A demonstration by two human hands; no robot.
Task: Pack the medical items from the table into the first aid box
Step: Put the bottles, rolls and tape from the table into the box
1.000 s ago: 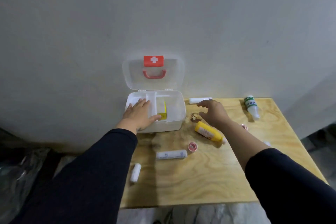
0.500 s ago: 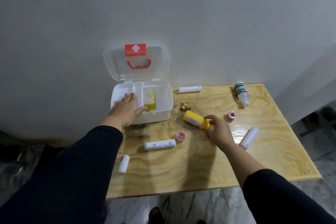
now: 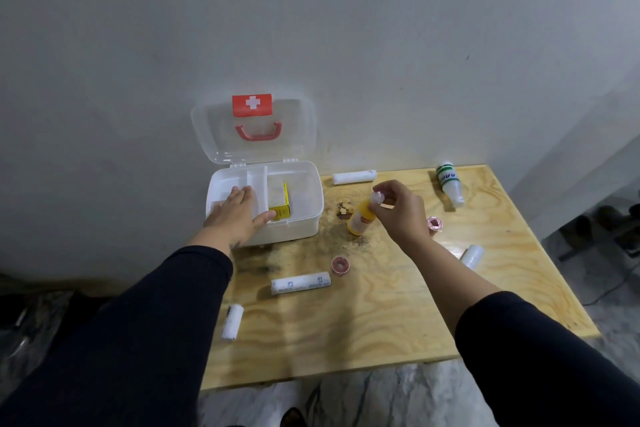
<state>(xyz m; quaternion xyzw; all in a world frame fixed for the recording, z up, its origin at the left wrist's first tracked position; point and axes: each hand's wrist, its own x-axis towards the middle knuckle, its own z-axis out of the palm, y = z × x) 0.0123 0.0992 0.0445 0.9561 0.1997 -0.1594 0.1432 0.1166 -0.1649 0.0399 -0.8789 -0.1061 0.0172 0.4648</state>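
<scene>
The yellow bottle (image 3: 360, 218), lying on the table (image 3: 381, 315) half a second ago, now stands upright just right of the first aid box (image 3: 298, 218), pinched at its cap by the right hand (image 3: 401, 211). The left hand (image 3: 239, 215) stays flat, fingers spread, over the box's left compartment. A yellow carton (image 3: 282, 208) sits inside already. Judgement: the bottle goes in next; bandage rolls, tape rolls and a green-labelled bottle (image 3: 449, 182) remain right of and before the box.

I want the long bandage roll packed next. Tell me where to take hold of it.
Take the long bandage roll around its middle, coming straight down from above. It lies flat on the table, its round sides exposed front and back, with the pink tape roll just beyond its right end.
</scene>
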